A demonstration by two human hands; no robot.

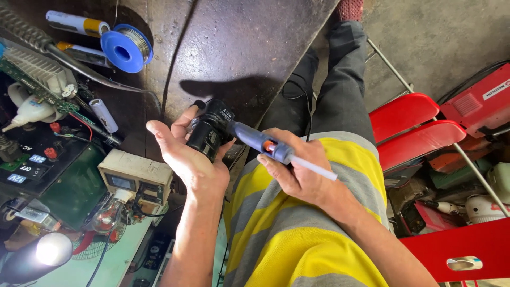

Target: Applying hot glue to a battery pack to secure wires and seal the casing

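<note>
My left hand (183, 154) cradles a small black cylindrical part (211, 132), like a motor or camera body, fingers spread around it. My right hand (295, 167) grips a blue glue gun (260, 141) with a whitish glue stick (314, 168) sticking out of its back. The gun's nozzle touches the top of the black part. Both hands hover over my lap, just past the edge of a dark metal workbench (239, 48).
On the bench lie a blue solder spool (126, 49), cylindrical battery cells (102, 115), a circuit board with heatsink (34, 74), a white glue bottle (26, 111), a beige meter box (135, 178), and a lit lamp (53, 248). Red stools (409, 125) and red machines (475, 101) stand to the right.
</note>
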